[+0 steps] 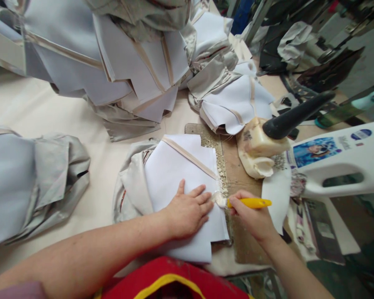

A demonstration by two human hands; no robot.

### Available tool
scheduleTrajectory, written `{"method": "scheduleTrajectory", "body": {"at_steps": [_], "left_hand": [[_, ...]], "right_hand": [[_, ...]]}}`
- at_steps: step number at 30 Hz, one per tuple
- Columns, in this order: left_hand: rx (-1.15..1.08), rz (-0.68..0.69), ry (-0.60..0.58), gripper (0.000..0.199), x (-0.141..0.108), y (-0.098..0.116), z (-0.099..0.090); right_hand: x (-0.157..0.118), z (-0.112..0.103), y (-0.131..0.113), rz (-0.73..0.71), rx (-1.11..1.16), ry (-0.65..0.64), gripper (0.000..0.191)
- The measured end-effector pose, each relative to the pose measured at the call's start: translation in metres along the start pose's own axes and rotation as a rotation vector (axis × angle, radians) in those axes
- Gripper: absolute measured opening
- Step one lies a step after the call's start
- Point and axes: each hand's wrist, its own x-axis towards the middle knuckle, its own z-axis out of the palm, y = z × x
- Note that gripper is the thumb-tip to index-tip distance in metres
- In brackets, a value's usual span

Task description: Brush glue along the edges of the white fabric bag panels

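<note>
Your left hand [188, 211] is lying open and flat, fingers spread, on a white fabric panel [180, 178]. Your right hand [251, 216] is closing around a yellow-handled glue brush [249, 203], its cream-clogged tip [220, 200] touching the panel's edge just beyond your left fingertips. A beige binding strip [190, 158] is running diagonally across the panel, ahead of your left hand.

Just past your right hand, a glue-crusted wooden board [237, 174] is lying under the panel's edge, and a cream glue pot with a black handle [255, 145] is sitting on it. A white plastic bottle [339, 162] is lying further right. Stacked white-and-grey garment pieces [143, 62] are rising ahead of both hands, and 1 grey garment bundle [34, 187] is sitting well left of your left hand.
</note>
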Motion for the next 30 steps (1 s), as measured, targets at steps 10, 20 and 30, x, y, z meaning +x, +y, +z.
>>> {"method": "scheduleTrajectory", "body": {"at_steps": [10,20,30], "left_hand": [[0.048,-0.008,0.011,0.039,0.001,0.001,0.003],[0.057,-0.009,0.022,0.039,0.0,0.001,0.005],[0.07,0.004,0.033,0.038,-0.001,-0.001,0.009]], "right_hand": [[0.036,0.012,0.003,-0.109,0.082,0.184,0.023],[0.014,0.005,0.01,-0.094,0.034,0.195,0.024],[-0.043,0.007,0.021,0.033,0.007,0.03,0.031]]}}
